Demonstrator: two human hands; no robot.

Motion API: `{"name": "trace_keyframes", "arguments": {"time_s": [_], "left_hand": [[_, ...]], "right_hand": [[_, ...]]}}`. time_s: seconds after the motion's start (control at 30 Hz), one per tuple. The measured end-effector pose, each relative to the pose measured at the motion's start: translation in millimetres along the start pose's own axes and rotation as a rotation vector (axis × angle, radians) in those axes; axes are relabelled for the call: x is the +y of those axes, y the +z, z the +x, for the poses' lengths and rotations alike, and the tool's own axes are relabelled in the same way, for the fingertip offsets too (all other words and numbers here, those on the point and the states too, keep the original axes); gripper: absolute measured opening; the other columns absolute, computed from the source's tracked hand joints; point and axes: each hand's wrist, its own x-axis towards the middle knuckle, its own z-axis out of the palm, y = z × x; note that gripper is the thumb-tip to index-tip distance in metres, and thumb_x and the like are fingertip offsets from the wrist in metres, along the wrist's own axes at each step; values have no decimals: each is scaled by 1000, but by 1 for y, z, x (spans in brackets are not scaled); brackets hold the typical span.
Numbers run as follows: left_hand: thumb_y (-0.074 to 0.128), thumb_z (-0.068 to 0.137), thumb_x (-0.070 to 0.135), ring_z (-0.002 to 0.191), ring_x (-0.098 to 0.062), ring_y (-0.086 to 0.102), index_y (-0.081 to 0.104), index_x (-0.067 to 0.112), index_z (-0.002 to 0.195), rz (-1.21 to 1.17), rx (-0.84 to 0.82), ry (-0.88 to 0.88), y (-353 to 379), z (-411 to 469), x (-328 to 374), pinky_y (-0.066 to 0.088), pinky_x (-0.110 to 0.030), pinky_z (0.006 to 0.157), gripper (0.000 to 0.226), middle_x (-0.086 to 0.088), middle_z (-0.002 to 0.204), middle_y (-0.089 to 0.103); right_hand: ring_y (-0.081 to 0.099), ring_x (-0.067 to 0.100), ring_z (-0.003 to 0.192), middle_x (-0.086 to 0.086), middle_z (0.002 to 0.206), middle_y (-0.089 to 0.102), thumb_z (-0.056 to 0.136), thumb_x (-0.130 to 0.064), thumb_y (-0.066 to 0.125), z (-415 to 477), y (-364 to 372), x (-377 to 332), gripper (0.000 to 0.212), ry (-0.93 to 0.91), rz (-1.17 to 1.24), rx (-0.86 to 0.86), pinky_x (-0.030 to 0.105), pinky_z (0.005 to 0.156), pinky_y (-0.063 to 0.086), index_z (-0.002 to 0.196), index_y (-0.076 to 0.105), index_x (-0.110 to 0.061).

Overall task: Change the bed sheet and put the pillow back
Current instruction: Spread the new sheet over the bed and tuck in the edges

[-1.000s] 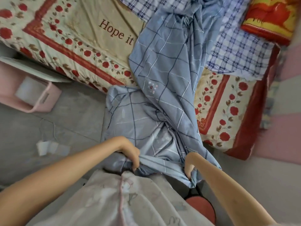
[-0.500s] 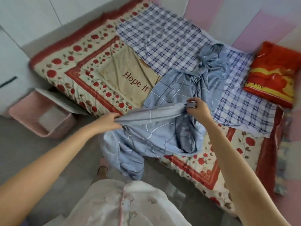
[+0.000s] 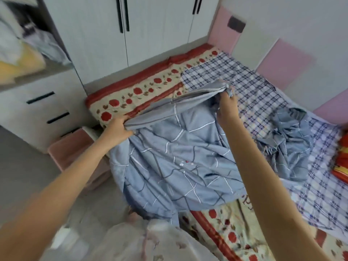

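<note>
A light blue sheet with a white and dark grid (image 3: 180, 159) billows over the near side of the bed and hangs toward the floor. My left hand (image 3: 117, 129) is shut on its edge at the bed's left side. My right hand (image 3: 227, 108) grips the same edge farther out, lifted above the bed, so the hem stretches between both hands. Under it lie a cream mattress cover with red roses (image 3: 139, 93) and a navy checked cloth (image 3: 250, 91). A red and yellow pillow (image 3: 341, 159) shows at the right edge.
White wardrobe doors (image 3: 154, 31) and a drawer unit (image 3: 41, 110) stand behind and left of the bed. A pink bin (image 3: 69, 153) sits on the grey floor by the bed's corner. Pink wall panels (image 3: 282, 63) line the far side.
Both hands have lifted the sheet's edge from near the floor and carried it up and outward over the bed. The sheet now spreads wider, and my view has risen toward the wardrobe.
</note>
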Motion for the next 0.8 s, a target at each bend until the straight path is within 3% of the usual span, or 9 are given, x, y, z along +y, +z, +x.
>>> {"name": "trace_keyframes", "arguments": {"time_s": [0.1, 0.2, 0.33, 0.47, 0.5, 0.57, 0.63, 0.73, 0.8], "left_hand": [[66, 77, -2, 83, -19, 60, 65, 12, 93, -112, 94, -114, -19, 37, -15, 43, -28, 69, 21, -2, 83, 65], [65, 82, -2, 74, -3, 54, 59, 24, 83, -315, 191, -137, -30, 73, -4, 41, -15, 66, 27, 11, 79, 59], [67, 77, -7, 69, -1, 50, 53, 25, 76, -306, 194, -87, -44, 124, 15, 38, -8, 60, 34, 8, 75, 56], [69, 72, -9, 68, -1, 51, 57, 16, 85, -247, 198, -79, -46, 168, 25, 39, -12, 58, 31, 10, 75, 57], [69, 72, -9, 67, -2, 50, 57, 17, 82, -227, 199, -86, -44, 179, 25, 38, -15, 58, 31, 10, 74, 56], [68, 71, -10, 66, -6, 50, 55, 18, 77, -200, 197, -104, -40, 198, 24, 36, -18, 57, 31, 7, 72, 55], [68, 73, -9, 69, -8, 51, 55, 12, 90, -203, 225, -139, -35, 214, 21, 38, -18, 59, 30, 6, 77, 55], [64, 79, -6, 71, -3, 49, 47, 13, 103, -288, 355, -252, -29, 225, 14, 39, -15, 60, 35, 5, 84, 50], [61, 83, -2, 74, -9, 51, 44, 15, 104, -329, 417, -308, -25, 230, 4, 39, -17, 60, 31, 5, 86, 51]], "right_hand": [[50, 15, 70, 1, 84, 56, 101, -16, 37, 31, 42, -2, 21, 62, -39, -88, 28, 60, 46, 108, 56, -23], [52, 27, 98, 10, 111, 53, 94, -16, 57, 73, 59, -5, 38, 91, -386, -86, 41, 84, 46, 129, 43, -8], [51, 27, 96, 12, 111, 47, 100, -32, 33, 127, 75, -17, 36, 66, -413, 64, 41, 86, 46, 119, 48, -6], [43, 31, 112, 15, 122, 35, 101, -29, 30, 172, 70, -24, 27, 30, -703, 97, 47, 107, 33, 112, 47, -10], [47, 30, 103, 16, 115, 42, 102, -25, 30, 182, 66, -25, 25, 27, -773, 39, 46, 102, 37, 111, 49, -11], [54, 25, 68, 16, 83, 52, 102, -23, 35, 203, 67, -25, 29, 150, -839, -126, 35, 65, 50, 96, 53, -2], [47, 21, 43, 11, 61, 50, 100, -29, 37, 219, 76, -22, 36, 306, -765, -240, 26, 40, 45, 77, 49, -4], [62, 23, 57, 28, 82, 65, 101, -24, 34, 234, 100, 0, 41, 408, -633, -323, 38, 64, 57, 106, 55, 11], [64, 20, 70, 25, 96, 65, 102, -17, 31, 235, 123, 18, 33, 419, -596, -525, 38, 75, 53, 121, 51, 0]]}}
